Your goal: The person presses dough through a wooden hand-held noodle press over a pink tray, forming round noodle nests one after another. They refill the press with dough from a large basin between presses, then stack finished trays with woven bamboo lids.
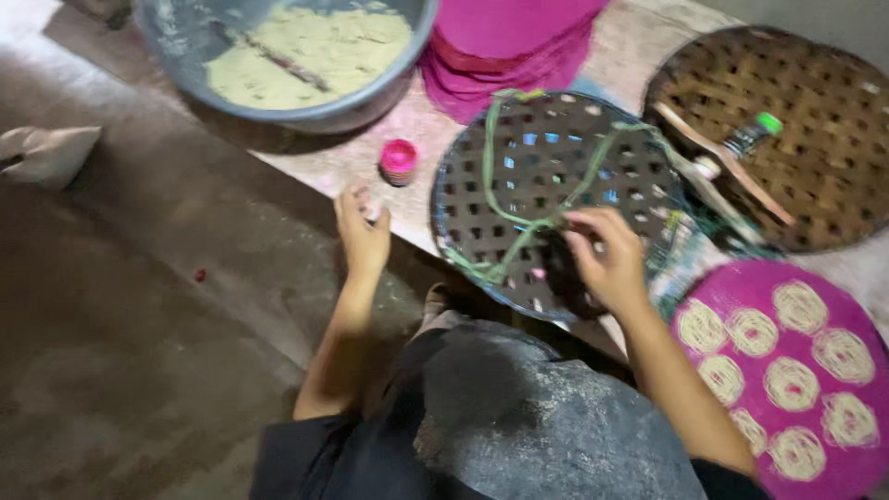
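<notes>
Woven tray [519,167] under right hand [607,259], fingers clenched on dark lump [560,264]; left hand [363,231] released; basin [185,56] holds dough [315,46].

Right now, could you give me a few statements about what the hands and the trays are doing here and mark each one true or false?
1. The right hand rests on the dark woven tray with green cord across it. True.
2. The left hand holds the small pink cap. False: the cap lies apart from it on the table edge.
3. The pink round mat carries pale noodle coils. True.
4. The grey basin is empty. False: it holds pale yellowish dough.
5. The bottle with a green top lies on the brown woven tray. True.
</notes>
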